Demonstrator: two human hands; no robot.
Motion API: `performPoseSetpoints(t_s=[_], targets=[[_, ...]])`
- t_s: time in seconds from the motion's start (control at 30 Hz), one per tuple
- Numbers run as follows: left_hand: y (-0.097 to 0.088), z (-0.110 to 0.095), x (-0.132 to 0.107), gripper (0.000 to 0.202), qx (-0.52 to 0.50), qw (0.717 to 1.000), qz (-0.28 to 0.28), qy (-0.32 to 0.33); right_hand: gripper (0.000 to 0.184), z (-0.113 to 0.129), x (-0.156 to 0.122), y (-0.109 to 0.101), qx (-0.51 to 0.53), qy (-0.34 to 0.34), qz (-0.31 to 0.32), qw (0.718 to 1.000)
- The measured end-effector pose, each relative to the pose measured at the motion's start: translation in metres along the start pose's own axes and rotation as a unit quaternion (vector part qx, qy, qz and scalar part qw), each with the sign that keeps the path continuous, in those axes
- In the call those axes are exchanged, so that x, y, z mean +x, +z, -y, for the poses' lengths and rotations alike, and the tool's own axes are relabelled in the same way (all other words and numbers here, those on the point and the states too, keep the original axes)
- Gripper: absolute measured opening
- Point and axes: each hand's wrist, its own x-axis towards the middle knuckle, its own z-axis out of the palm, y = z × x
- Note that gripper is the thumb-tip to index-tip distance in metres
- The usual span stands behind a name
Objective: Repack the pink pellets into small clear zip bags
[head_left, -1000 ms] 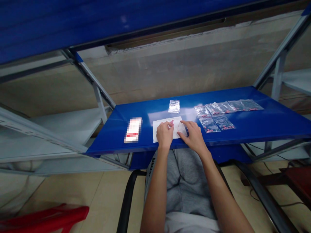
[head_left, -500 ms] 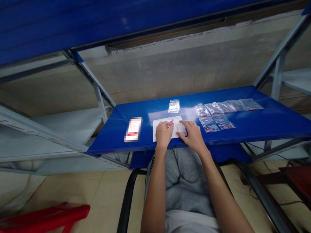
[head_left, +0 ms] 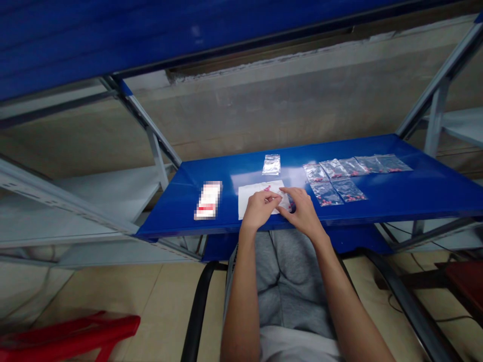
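Observation:
A white sheet of paper (head_left: 247,196) lies near the front edge of the blue table, with several small pink beads (head_left: 267,188) on its far part. My left hand (head_left: 261,207) reaches over the paper, its thumb and forefinger pinched together close to my right fingertips. Whatever sits in that pinch is too small to make out. My right hand (head_left: 301,207) curves its thumb and fingers around a small clear zip bag (head_left: 291,204) at the paper's right side. Most of this bag is hidden by the hand.
Several filled zip bags (head_left: 326,193) of reddish beads lie in rows on the right of the blue table (head_left: 234,173). A stack of clear bags (head_left: 271,165) lies behind the paper. A blurred-out white and red item (head_left: 208,200) is at the left. Metal posts flank the table.
My left hand has moved right, from the pink beads to the fingertips of my right hand. My right hand has stayed nearly in place at the bag.

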Motion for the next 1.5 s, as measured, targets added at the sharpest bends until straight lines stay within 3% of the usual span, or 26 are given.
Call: performPoseSetpoints(t_s=[0.13, 0.3, 0.43, 0.77, 1.5], targets=[[-0.005, 0.01, 0.003, 0.016, 0.012, 0.998, -0.062, -0.021, 0.046, -0.001, 0.0, -0.001, 0.023, -0.005, -0.005, 1.0], [-0.002, 0.029, 0.007, 0.028, 0.122, 0.987, -0.095, -0.046, 0.048, -0.002, -0.001, 0.0, 0.015, 0.015, -0.023, 1.0], [0.004, 0.037, 0.008, 0.022, 0.16, 0.978, -0.123, -0.061, 0.049, -0.004, -0.001, 0.002, 0.005, 0.018, -0.027, 0.999], [0.011, 0.027, 0.013, 0.012, 0.197, 0.972, -0.122, -0.046, 0.049, -0.004, -0.001, 0.004, -0.006, 0.033, -0.017, 0.999], [0.009, 0.04, 0.023, 0.008, 0.193, 0.973, -0.122, -0.021, 0.047, -0.005, -0.001, 0.003, -0.008, 0.038, 0.001, 0.999]])
